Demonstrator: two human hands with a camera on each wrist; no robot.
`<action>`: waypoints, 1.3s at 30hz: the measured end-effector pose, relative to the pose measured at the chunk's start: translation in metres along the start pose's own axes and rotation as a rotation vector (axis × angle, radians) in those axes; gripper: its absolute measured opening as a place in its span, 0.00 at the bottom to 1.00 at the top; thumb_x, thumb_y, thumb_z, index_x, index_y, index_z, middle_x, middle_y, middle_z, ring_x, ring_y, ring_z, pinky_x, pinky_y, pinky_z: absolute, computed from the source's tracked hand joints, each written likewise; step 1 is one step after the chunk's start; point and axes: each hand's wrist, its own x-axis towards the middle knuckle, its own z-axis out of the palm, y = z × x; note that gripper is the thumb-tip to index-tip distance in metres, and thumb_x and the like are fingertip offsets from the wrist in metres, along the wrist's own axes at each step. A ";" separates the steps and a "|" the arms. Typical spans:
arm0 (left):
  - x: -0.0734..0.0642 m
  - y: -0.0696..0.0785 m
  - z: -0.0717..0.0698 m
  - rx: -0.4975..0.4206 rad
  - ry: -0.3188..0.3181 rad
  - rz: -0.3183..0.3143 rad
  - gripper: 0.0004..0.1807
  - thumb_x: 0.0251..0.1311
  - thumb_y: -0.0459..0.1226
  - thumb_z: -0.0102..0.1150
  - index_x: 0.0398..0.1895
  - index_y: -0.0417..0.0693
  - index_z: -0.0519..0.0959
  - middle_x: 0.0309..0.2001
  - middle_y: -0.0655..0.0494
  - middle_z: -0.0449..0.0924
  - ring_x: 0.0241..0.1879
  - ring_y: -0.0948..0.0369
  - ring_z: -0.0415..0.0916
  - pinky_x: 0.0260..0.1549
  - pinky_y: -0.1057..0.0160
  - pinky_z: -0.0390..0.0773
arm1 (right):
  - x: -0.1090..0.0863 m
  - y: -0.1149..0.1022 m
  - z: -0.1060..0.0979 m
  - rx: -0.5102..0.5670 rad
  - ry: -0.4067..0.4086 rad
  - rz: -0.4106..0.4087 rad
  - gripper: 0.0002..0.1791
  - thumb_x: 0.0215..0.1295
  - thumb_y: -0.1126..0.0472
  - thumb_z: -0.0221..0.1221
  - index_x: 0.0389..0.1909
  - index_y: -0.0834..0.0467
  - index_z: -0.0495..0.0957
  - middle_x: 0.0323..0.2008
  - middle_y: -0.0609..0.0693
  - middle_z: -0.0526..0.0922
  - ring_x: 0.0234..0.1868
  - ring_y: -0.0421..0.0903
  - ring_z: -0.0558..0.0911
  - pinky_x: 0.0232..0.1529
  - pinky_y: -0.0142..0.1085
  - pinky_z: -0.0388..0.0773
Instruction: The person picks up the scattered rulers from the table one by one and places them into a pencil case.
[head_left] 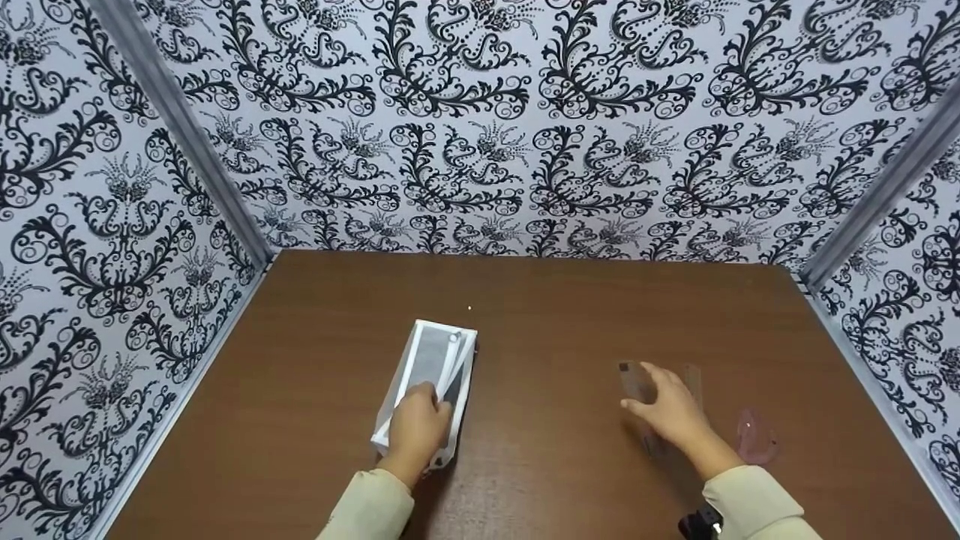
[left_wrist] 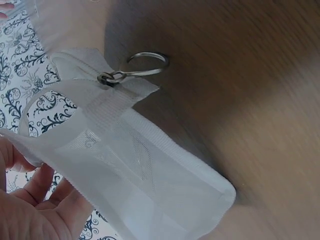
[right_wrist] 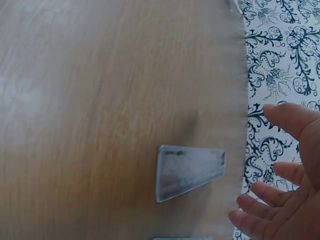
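On the left of the table, my left hand (head_left: 418, 424) grips the top edge of a white mesh zip pouch (head_left: 427, 352). In the left wrist view the same pouch (left_wrist: 165, 175) stands on the wood with its zip side toward the camera, a metal ring (left_wrist: 147, 65) hanging from the zip pull. My right hand (head_left: 671, 409) hovers over clear flat plastic pieces (head_left: 694, 379), fingers spread and holding nothing. One clear plastic piece (right_wrist: 190, 170) with straight edges shows beside the fingers in the right wrist view; its exact kind is unclear.
A translucent pink curved piece (head_left: 756, 436) lies right of my right wrist. The brown wooden table (head_left: 540, 315) is bounded by black-and-white patterned walls (head_left: 480, 150) at the back and both sides. A small black object (head_left: 699, 523) is by the right sleeve.
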 end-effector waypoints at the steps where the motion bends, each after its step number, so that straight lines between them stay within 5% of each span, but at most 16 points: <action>1: 0.000 0.000 0.000 -0.001 0.000 -0.001 0.09 0.49 0.33 0.56 0.18 0.45 0.66 0.20 0.54 0.66 0.19 0.56 0.64 0.20 0.56 0.67 | 0.000 0.001 0.000 0.004 -0.002 0.005 0.43 0.60 0.52 0.64 0.69 0.69 0.56 0.66 0.75 0.58 0.65 0.73 0.60 0.60 0.65 0.59; 11: 0.001 0.001 -0.001 0.017 0.013 0.009 0.10 0.48 0.32 0.56 0.18 0.46 0.65 0.20 0.54 0.65 0.19 0.56 0.64 0.19 0.56 0.68 | 0.004 0.012 -0.001 0.091 -0.045 0.081 0.44 0.61 0.53 0.62 0.69 0.71 0.53 0.65 0.78 0.56 0.63 0.76 0.60 0.57 0.65 0.62; 39: 0.000 0.002 0.001 0.020 0.027 0.020 0.11 0.47 0.32 0.57 0.17 0.46 0.65 0.19 0.55 0.65 0.18 0.57 0.63 0.19 0.57 0.68 | 0.009 0.024 0.004 0.240 -0.016 0.159 0.38 0.58 0.62 0.63 0.64 0.75 0.59 0.54 0.75 0.71 0.55 0.69 0.73 0.50 0.54 0.74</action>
